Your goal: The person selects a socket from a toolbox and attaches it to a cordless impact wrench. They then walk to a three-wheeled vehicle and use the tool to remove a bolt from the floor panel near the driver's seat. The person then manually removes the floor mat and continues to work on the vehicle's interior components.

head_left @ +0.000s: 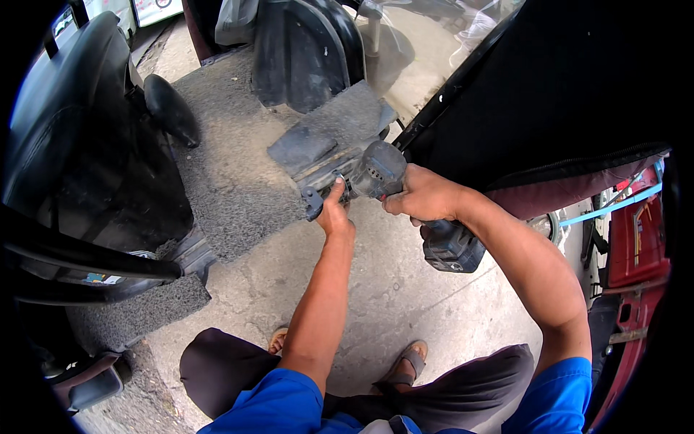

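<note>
- My right hand (pixel 423 197) is wrapped tight around the handle of a grey cordless power tool (pixel 394 184). The fingers close fully on it; the thumb lies along the top.
- The tool's battery (pixel 452 246) hangs below and just behind that grip, toward my body.
- The tool's long axis runs from the right grip out to the left and slightly away from me. Its head (pixel 377 171) sits just ahead of the knuckles.
- My left hand (pixel 334 215) is at the front end, fingers pinched at the nose (pixel 340 184) of the tool. I cannot tell whether they hold a bit or only touch the chuck.
- The two grips are near each other, with the head between them. The left is the nearer to the working end.
- Just beyond the left grip lies a dark pedal-like plate (pixel 302 148) on the grey floor mat (pixel 231 166) of a vehicle, touching or almost touching the nose.
- Far to the left of both grips is a black seat (pixel 79 145); the open door (pixel 549 94) rises above the right forearm.
- Below the grips are the concrete floor (pixel 390 304), my knees and my sandalled feet.
</note>
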The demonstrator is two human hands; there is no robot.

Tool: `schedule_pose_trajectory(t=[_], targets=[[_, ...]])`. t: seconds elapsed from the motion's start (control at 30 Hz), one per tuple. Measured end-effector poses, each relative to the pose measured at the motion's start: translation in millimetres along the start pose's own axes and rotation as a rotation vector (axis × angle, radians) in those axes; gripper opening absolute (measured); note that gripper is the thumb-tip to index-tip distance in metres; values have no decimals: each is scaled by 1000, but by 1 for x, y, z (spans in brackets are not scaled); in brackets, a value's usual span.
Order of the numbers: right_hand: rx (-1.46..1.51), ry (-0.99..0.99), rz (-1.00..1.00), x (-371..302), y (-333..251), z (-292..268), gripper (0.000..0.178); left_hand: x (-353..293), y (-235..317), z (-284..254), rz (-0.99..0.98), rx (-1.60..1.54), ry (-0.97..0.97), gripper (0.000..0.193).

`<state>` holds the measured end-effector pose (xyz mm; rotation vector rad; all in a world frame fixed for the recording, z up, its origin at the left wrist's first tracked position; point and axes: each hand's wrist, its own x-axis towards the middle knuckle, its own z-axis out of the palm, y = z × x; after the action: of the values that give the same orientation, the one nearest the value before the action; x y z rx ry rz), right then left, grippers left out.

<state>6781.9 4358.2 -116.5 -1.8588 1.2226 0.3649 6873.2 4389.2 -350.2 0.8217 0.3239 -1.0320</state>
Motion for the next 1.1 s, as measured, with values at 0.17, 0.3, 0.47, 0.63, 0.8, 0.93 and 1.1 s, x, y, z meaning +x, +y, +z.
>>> schedule_pose_trajectory(t=[0.17,0.3,0.47,0.63,0.8,0.93,1.1], targets=[[48,51,-38,-8,5,3,34,3,-1,-1,36,51,17,73],[41,75,-46,-7,13,8,34,6,-1,-5,61,42,0,76],[89,96,-56,-3,37,10,30,0,1,-1,34,58,31,74],[153,143,-94,-4,49,19,27,-10,6,5,62,16,31,71],[226,201,-149,-11,60,32,27,-5,3,1,85,30,17,73],[286,254,-124,-10,73,45,26,-2,-3,-4,81,61,-33,80],[558,294,-76,-4,85,71,28,10,-6,-8,88,66,-9,78]])
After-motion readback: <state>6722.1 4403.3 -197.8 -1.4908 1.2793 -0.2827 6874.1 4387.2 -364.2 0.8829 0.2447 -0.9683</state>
